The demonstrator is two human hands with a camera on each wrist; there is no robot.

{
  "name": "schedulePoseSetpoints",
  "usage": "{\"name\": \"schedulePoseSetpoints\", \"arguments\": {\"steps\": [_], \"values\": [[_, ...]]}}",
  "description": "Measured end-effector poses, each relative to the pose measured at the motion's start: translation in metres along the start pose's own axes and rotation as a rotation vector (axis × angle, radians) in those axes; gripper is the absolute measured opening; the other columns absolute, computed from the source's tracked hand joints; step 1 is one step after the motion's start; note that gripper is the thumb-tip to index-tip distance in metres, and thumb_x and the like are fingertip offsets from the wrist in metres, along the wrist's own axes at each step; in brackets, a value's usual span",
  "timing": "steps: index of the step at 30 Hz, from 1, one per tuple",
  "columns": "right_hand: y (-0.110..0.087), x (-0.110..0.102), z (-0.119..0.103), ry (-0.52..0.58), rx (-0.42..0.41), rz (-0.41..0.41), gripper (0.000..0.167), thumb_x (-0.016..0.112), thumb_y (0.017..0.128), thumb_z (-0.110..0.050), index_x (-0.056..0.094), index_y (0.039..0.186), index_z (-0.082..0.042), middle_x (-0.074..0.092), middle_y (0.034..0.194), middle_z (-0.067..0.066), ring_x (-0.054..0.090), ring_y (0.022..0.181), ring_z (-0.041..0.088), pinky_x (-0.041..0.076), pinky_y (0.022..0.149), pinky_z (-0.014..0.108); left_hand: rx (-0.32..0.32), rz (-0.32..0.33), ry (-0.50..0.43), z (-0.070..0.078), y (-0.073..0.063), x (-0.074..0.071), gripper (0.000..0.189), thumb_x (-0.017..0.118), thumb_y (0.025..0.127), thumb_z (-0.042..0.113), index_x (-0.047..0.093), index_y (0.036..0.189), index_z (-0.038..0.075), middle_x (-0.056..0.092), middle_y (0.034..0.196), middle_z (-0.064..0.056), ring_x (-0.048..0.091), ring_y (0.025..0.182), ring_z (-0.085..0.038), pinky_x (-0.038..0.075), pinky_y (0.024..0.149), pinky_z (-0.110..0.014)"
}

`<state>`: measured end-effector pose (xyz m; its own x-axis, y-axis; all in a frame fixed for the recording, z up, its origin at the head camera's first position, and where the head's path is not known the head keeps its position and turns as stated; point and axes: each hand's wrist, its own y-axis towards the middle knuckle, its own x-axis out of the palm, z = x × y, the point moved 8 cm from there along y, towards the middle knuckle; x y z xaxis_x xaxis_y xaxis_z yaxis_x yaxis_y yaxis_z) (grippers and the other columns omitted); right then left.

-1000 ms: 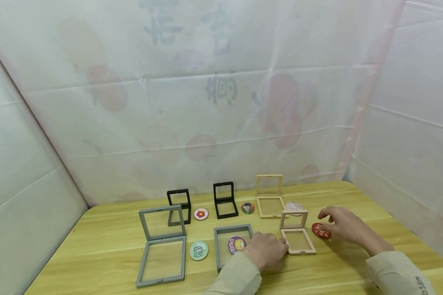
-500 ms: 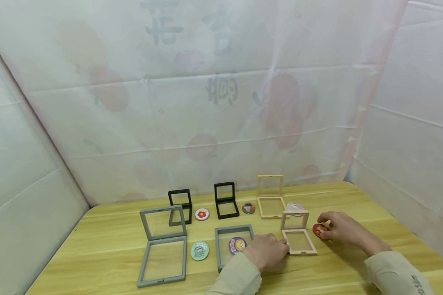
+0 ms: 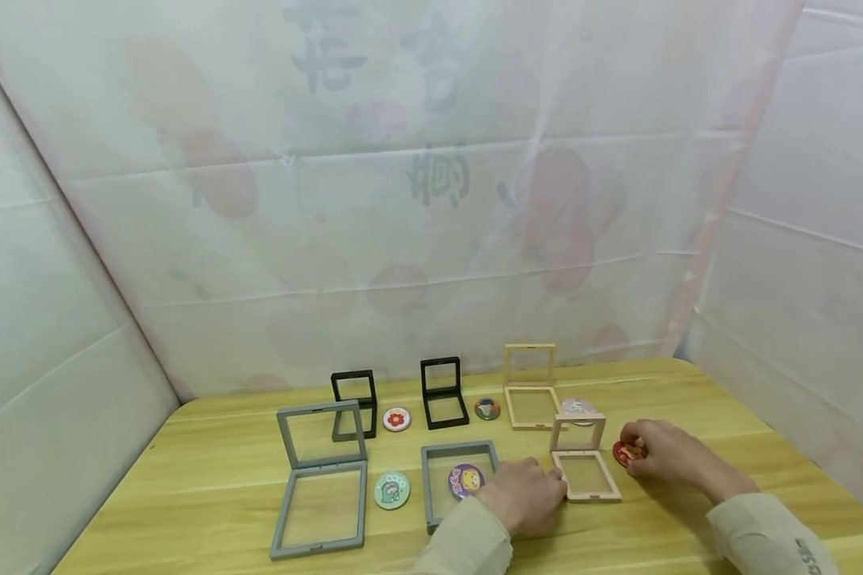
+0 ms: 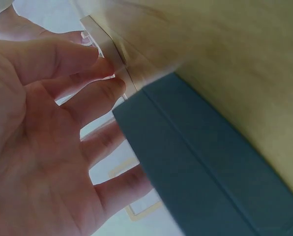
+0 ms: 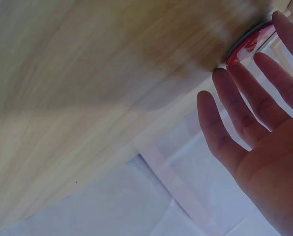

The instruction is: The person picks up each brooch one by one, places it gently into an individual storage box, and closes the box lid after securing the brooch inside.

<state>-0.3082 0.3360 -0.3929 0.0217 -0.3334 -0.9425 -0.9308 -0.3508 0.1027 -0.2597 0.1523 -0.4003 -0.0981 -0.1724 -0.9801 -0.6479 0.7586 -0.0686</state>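
Observation:
My right hand (image 3: 665, 454) pinches a round red pin badge (image 3: 624, 454) at the table's right side. In the right wrist view, the thumb and fingertips of that hand (image 5: 264, 108) lie at opposite edges of the badge (image 5: 249, 44). My left hand (image 3: 526, 495) touches the left edge of a small pink hinged display frame (image 3: 593, 499), whose lid stands up. Its fingers are fairly straight in the left wrist view, near a grey display frame (image 4: 200, 157). On that grey frame lies a purple badge (image 3: 466, 481), partly hidden by the left hand in the head view.
A larger grey frame (image 3: 319, 551) stands unfolded at left, beside a green badge (image 3: 391, 489). Behind are two black frames (image 3: 446, 423), a yellow frame (image 3: 532, 389), a flower badge (image 3: 396, 419), a dark multicoloured badge (image 3: 487, 409) and a pale badge (image 3: 578, 409). Cloth walls surround the table.
My right fingers have closed in from above the red badge to its edges. The left hand stays at the pink frame. The whole head view has shifted slightly.

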Motion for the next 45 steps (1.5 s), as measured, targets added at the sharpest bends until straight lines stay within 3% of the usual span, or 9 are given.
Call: {"name": "schedulePoseSetpoints", "arguments": {"steps": [12,21,27,38,45], "values": [[0.0,0.002,-0.001,-0.058,-0.01,0.05,0.029,0.084,0.072,-0.007,0.058,0.085,-0.01,0.052,0.077,-0.005,0.044,0.068,0.009,0.04,0.058,0.029,-0.009,-0.012,-0.023,-0.001,0.002,0.001,0.037,0.064,0.098,0.034,0.066,0.134,0.034,0.061,0.133,0.019,0.061,0.098,-0.007,0.056,0.069,-0.029],[-0.002,0.002,-0.005,-0.055,-0.006,0.08,0.033,0.087,0.072,-0.011,0.057,0.085,-0.011,0.05,0.078,-0.005,0.042,0.069,0.009,0.038,0.058,0.027,-0.023,-0.027,-0.044,0.0,0.002,0.001,0.04,0.064,0.098,0.034,0.064,0.137,0.031,0.067,0.122,0.013,0.062,0.095,-0.007,0.056,0.068,-0.03],[-0.001,-0.005,-0.011,-0.062,-0.048,0.121,0.031,0.087,0.07,-0.01,0.059,0.083,-0.011,0.052,0.079,-0.005,0.044,0.069,0.008,0.041,0.058,0.028,-0.033,-0.044,-0.044,-0.001,0.003,-0.001,0.041,0.065,0.097,0.035,0.064,0.138,0.03,0.069,0.116,0.009,0.062,0.095,-0.007,0.057,0.068,-0.031],[-0.003,-0.007,-0.015,-0.045,-0.068,0.131,0.028,0.085,0.069,-0.009,0.06,0.082,-0.013,0.052,0.08,-0.006,0.045,0.069,0.007,0.042,0.058,0.028,-0.034,-0.045,-0.062,-0.001,0.004,0.001,0.043,0.065,0.097,0.035,0.063,0.139,0.028,0.066,0.126,0.012,0.062,0.102,-0.008,0.057,0.072,-0.032],[-0.006,-0.01,-0.015,-0.045,-0.078,0.133,0.027,0.084,0.069,-0.01,0.061,0.083,-0.014,0.052,0.079,-0.007,0.044,0.068,0.005,0.041,0.057,0.027,-0.03,-0.035,-0.057,0.0,0.005,0.0,0.044,0.067,0.096,0.034,0.063,0.139,0.027,0.067,0.124,0.011,0.062,0.097,-0.007,0.057,0.069,-0.031]]}}
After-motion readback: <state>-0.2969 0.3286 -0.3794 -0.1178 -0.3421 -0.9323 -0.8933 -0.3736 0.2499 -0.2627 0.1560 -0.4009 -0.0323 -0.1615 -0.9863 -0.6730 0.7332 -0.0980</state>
